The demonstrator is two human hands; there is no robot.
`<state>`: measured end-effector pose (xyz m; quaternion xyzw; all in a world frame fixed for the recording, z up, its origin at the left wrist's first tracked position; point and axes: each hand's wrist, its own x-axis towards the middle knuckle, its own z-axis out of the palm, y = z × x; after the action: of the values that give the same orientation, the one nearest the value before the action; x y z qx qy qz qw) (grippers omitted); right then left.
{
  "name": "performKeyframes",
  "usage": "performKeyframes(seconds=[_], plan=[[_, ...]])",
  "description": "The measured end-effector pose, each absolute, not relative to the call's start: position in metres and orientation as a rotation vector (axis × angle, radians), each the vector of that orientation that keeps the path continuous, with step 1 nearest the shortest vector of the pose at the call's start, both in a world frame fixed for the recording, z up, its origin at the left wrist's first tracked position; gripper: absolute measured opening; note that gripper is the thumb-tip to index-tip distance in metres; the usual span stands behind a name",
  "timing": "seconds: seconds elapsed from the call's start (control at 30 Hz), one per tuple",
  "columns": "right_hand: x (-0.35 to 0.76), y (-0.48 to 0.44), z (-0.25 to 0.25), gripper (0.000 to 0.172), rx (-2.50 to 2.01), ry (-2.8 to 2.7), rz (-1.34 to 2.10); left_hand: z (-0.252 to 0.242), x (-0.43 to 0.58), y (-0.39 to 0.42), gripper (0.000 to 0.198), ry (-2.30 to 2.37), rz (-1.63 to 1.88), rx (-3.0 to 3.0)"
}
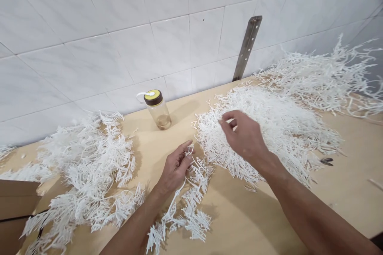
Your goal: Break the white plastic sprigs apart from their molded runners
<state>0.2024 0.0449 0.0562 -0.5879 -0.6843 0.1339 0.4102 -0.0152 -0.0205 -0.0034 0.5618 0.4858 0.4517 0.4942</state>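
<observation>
My left hand [176, 166] is closed around a white plastic branch piece [187, 203] whose spiky sprigs trail down toward the table's near edge. My right hand [243, 135] reaches over the big middle heap of white plastic branches [269, 135], its thumb and forefinger pinched together at the heap's left side on a sprig. Both hands are above a light wooden tabletop [239, 215].
Another heap of white branches [86, 175] lies at the left, and a further one [326, 75] at the back right. A clear bottle with a brown and yellow lid [157, 109] stands by the white tiled wall. A metal bracket [247, 47] leans on the wall. Dark pliers [326, 161] lie at the right.
</observation>
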Motion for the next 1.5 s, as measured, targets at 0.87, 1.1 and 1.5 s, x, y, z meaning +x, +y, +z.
performKeyframes(seconds=[0.87,1.1,1.5], plan=[[0.155,0.021,0.036,0.011,-1.299,-1.834,1.14,-0.004,-0.017,-0.011,0.053,1.09,1.257,1.079],[0.153,0.022,0.023,0.015,-1.241,-1.596,1.403,0.0,-0.022,-0.01,0.034,1.04,1.271,0.931],[0.148,0.02,0.016,0.023,-1.198,-1.413,1.562,-0.005,-0.017,-0.013,0.041,1.029,1.186,1.164]])
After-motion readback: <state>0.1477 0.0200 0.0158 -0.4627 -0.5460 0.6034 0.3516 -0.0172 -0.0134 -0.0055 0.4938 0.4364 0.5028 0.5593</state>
